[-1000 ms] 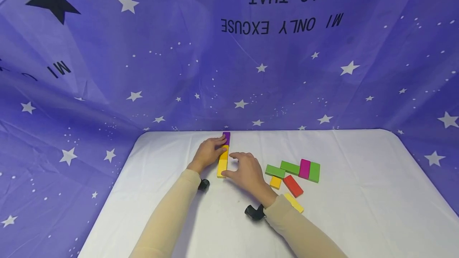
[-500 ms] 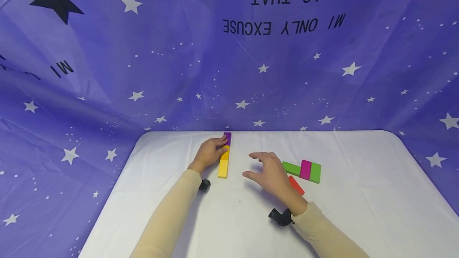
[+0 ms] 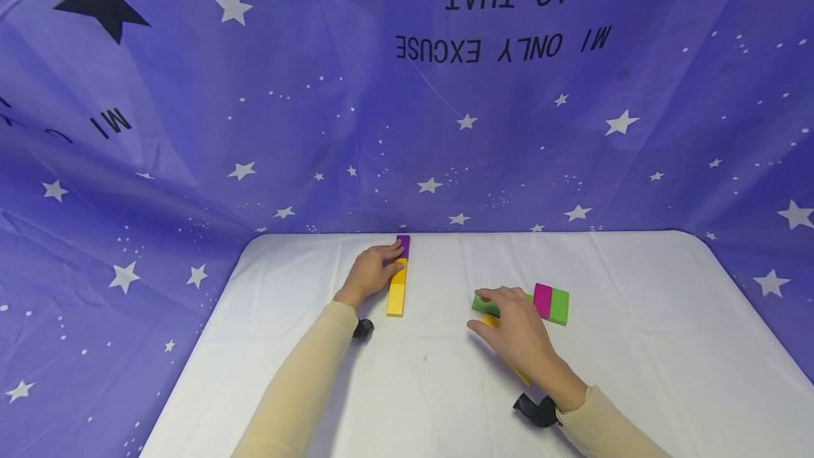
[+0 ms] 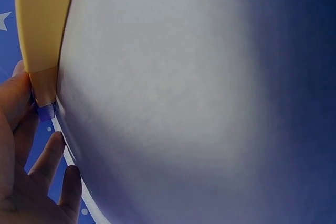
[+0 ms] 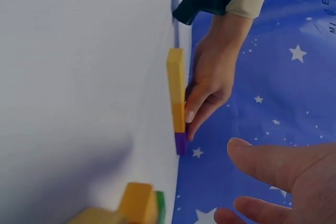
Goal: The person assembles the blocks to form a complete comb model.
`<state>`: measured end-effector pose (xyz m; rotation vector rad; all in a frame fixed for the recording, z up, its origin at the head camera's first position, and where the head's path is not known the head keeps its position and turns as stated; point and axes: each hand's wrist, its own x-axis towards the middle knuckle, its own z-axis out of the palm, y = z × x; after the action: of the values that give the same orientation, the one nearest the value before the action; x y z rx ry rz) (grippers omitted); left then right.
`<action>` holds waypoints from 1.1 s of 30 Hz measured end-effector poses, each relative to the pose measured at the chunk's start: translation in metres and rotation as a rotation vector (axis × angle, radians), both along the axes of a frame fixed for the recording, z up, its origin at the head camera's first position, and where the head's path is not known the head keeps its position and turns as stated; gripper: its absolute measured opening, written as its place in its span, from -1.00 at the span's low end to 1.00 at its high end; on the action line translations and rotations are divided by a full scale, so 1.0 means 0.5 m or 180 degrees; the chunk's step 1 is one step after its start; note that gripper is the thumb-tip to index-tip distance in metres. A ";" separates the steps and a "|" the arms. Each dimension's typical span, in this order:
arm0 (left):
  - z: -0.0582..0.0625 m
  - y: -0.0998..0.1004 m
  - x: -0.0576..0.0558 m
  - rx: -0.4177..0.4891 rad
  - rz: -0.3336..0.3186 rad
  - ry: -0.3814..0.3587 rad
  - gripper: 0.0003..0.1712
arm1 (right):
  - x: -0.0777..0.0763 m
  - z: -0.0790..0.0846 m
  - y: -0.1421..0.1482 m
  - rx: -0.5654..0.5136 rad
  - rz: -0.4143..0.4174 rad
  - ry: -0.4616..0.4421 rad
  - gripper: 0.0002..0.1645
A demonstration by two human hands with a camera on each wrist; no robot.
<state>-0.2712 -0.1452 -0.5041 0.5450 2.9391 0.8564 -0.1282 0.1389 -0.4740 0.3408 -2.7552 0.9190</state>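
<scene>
On the white table, a light yellow block [image 3: 396, 301], an orange block [image 3: 400, 274] and a purple block [image 3: 405, 248] lie end to end in a straight row. My left hand [image 3: 369, 274] rests against the far part of this row, thumb at the orange block and fingertips on the purple one. Its outer fingers spread loosely in the left wrist view. My right hand [image 3: 521, 331] holds nothing; thumb and fingers are apart over the loose blocks. Beneath it show a green block [image 3: 485, 304] and a small orange block [image 5: 137, 203].
A magenta block [image 3: 543, 300] and another green block [image 3: 559, 307] lie side by side just right of my right hand. A yellow block [image 3: 522, 377] is mostly covered by that hand. A purple star-printed cloth [image 3: 356, 126] hangs behind the table [image 3: 642, 359].
My right hand has withdrawn from the near end of the row and moved right and nearer, over the loose blocks. The left hand stays at the row.
</scene>
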 end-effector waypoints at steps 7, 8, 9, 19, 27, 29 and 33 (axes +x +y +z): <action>0.004 0.002 0.003 -0.0028 -0.0035 -0.0016 -0.49 | 0.023 -0.027 0.025 0.0122 -0.0010 0.0190 -0.36; 0.005 0.002 0.004 -0.0028 -0.0027 -0.0025 -0.49 | 0.026 -0.029 0.027 0.0129 -0.0011 0.0193 -0.37; 0.005 0.002 0.004 -0.0031 -0.0020 -0.0025 -0.49 | 0.028 -0.032 0.029 0.0147 -0.0013 0.0192 -0.38; 0.005 0.000 0.002 -0.0085 -0.0020 -0.0002 -0.49 | 0.030 -0.046 0.038 0.0447 -0.0028 0.0132 -0.48; 0.003 -0.003 0.001 -0.0082 -0.0059 0.0034 -0.50 | 0.027 -0.053 0.033 0.0688 -0.0036 0.0098 -0.57; 0.003 -0.002 0.001 -0.0083 -0.0051 0.0014 -0.50 | 0.026 -0.054 0.031 0.0680 -0.0006 0.0098 -0.60; 0.004 -0.002 0.001 -0.0096 -0.0025 -0.0040 -0.50 | 0.026 -0.058 0.026 0.0624 0.0096 0.0087 -0.60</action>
<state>-0.2705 -0.1459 -0.5024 0.5470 2.9314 0.8105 -0.1154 0.1520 -0.5027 0.4254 -2.8281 0.6465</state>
